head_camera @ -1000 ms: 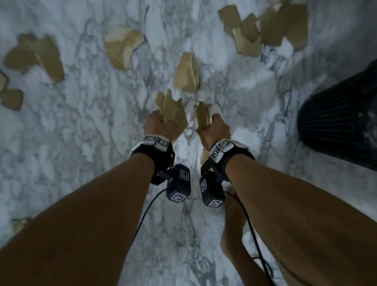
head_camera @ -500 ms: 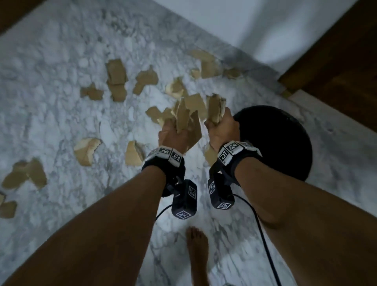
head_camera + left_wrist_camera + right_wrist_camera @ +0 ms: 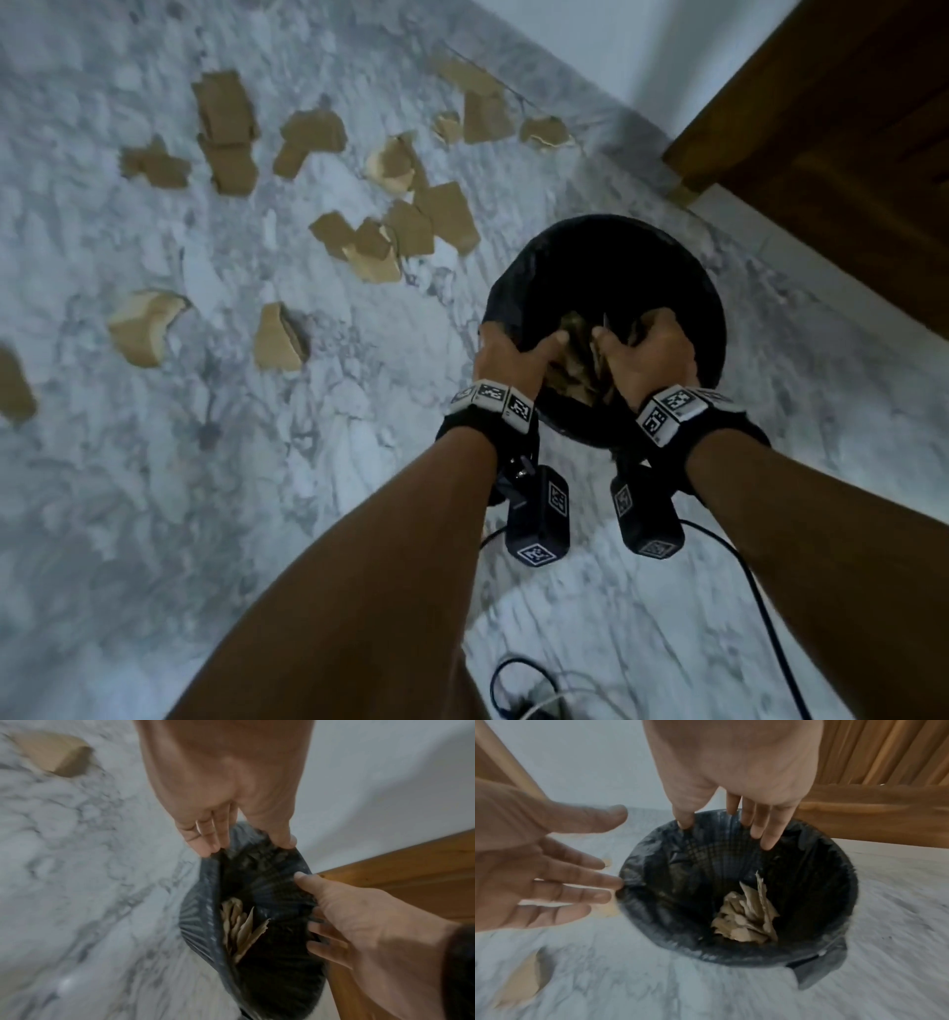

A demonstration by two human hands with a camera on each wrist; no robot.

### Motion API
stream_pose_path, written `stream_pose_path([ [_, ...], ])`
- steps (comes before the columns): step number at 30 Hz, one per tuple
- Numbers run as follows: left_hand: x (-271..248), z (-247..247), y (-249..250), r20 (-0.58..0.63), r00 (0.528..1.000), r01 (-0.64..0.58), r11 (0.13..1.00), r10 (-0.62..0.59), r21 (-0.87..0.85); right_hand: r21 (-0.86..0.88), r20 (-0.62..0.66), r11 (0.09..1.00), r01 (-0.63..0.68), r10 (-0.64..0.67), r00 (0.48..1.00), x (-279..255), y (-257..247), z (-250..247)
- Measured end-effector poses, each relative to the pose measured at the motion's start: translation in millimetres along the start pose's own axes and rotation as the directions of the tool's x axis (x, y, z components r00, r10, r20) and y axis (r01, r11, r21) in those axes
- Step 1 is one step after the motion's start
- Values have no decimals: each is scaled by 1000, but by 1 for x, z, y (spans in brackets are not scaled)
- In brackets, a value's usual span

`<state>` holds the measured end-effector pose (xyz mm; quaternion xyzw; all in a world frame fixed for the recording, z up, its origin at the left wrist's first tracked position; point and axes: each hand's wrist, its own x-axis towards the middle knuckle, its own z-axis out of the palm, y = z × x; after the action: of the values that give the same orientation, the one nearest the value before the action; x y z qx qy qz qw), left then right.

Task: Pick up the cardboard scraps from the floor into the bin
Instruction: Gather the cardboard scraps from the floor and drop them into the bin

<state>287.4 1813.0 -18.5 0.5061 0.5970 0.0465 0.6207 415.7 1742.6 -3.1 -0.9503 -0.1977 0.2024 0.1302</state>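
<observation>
A black mesh bin point(image 3: 590, 228) with a dark liner stands on the marble floor. Both hands hover over its mouth with spread, straight fingers and hold nothing. My left hand point(image 3: 513, 354) is at the bin's near-left rim and my right hand point(image 3: 649, 349) is over its near-right side. Between them, cardboard scraps point(image 3: 572, 367) are inside the bin. The right wrist view shows the right hand point(image 3: 754, 817) above that pile of scraps point(image 3: 746, 914) in the bin point(image 3: 847, 882), with the left hand point(image 3: 539, 874) alongside. Several cardboard scraps point(image 3: 280, 339) lie on the floor to the left.
A wooden door or cabinet point(image 3: 847, 154) and a white wall point(image 3: 642, 51) stand just behind the bin. More scraps point(image 3: 226, 123) are scattered far left and near the wall point(image 3: 485, 121). Cables point(image 3: 524, 683) trail on the floor beneath my arms.
Both hands carried bunches of scraps to the right, over the bin, and let go of them. The scraps are now inside the bin and the fingers have spread.
</observation>
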Motion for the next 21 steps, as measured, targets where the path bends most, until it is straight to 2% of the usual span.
stream_pose_path([
  [4,-1,-85,-37,-92,991,94,996,-94,-13,-27,58,988,153,-152,987,-39,-53,36],
  [9,-27,-233,-97,-266,943,181,979,-199,-91,-5,242,943,332,-320,916,-126,-151,99],
  [13,-69,-358,-160,-387,880,204,955,-276,-217,-37,374,882,471,-425,825,-232,-229,159],
  [16,-111,-446,-218,-465,823,187,929,-325,-319,-38,447,811,584,-509,736,-326,-279,207],
  [21,-194,-571,-330,-525,748,177,885,-405,-431,-21,553,689,725,-596,582,-485,-340,284],
])
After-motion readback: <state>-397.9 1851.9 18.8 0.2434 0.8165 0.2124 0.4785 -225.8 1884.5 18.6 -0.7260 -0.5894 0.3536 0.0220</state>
